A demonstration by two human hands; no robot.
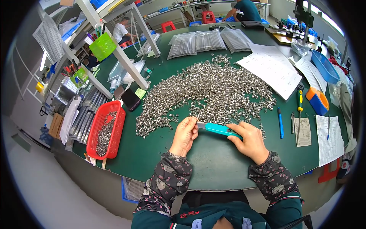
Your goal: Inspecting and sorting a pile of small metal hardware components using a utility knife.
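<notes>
My right hand (249,142) grips a teal-handled tool (222,130) that lies almost level above the green table (213,164). My left hand (184,134) pinches the tool's grey metal tip between fingers and thumb; whether a small part sits there is too small to tell. Just beyond both hands spreads a wide heap of small silver metal rings (209,89), its near edge a few centimetres from my fingertips.
A red basket (100,124) holding several rings stands at the left. A blue pen (280,123), a green screwdriver (299,104), paper sheets (272,68), an orange-and-blue tape dispenser (317,100) and a blue tray (325,65) lie right. Bagged parts (207,41) sit at the back. Other people work at far benches.
</notes>
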